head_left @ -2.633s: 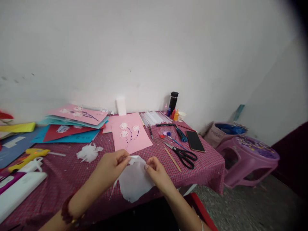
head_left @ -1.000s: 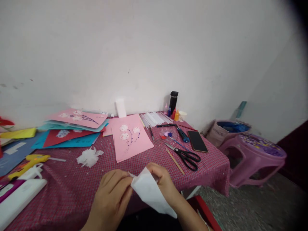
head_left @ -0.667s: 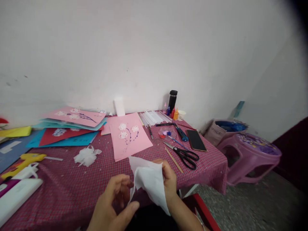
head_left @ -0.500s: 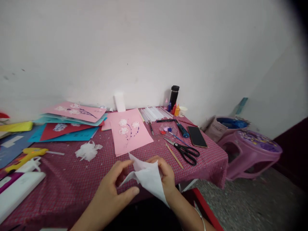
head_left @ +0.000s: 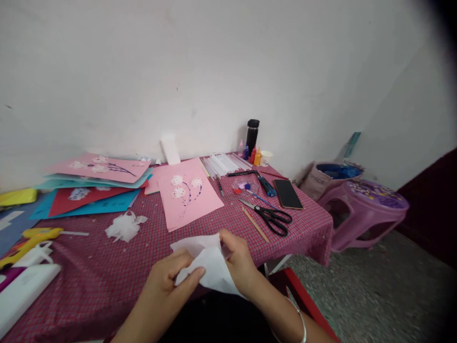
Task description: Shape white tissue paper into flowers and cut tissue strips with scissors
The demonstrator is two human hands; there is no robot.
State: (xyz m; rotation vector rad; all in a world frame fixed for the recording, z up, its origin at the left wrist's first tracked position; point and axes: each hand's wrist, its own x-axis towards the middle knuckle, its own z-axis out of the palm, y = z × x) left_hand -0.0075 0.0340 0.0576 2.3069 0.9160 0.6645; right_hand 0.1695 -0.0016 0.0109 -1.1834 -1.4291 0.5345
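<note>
Between my two hands is a thin white sheet of tissue paper (head_left: 210, 267), creased and partly folded, held above the table's front edge. My left hand (head_left: 171, 281) pinches its left side, thumb on top. At its right side the fingers of my right hand (head_left: 237, 257) are closed on the paper; some fingertips are hidden behind it. Just beyond lies a pink sheet (head_left: 189, 205) with white flowers on painted purple stems. A crumpled white tissue clump (head_left: 125, 226) rests to the left of it.
Right of the pink sheet lie black-handled scissors (head_left: 273, 218), a wooden stick (head_left: 255, 224), a cutter (head_left: 267, 186) and a phone (head_left: 288, 194). Leftward are a yellow glue gun (head_left: 32, 240), a white power strip (head_left: 30, 295) and stacked cards (head_left: 96, 169). A pink stool (head_left: 364, 214) stands right.
My left thumb and fingers have closed on the paper's left side, where they were apart before. The paper has spread wider and flatter. The view has shifted slightly.
</note>
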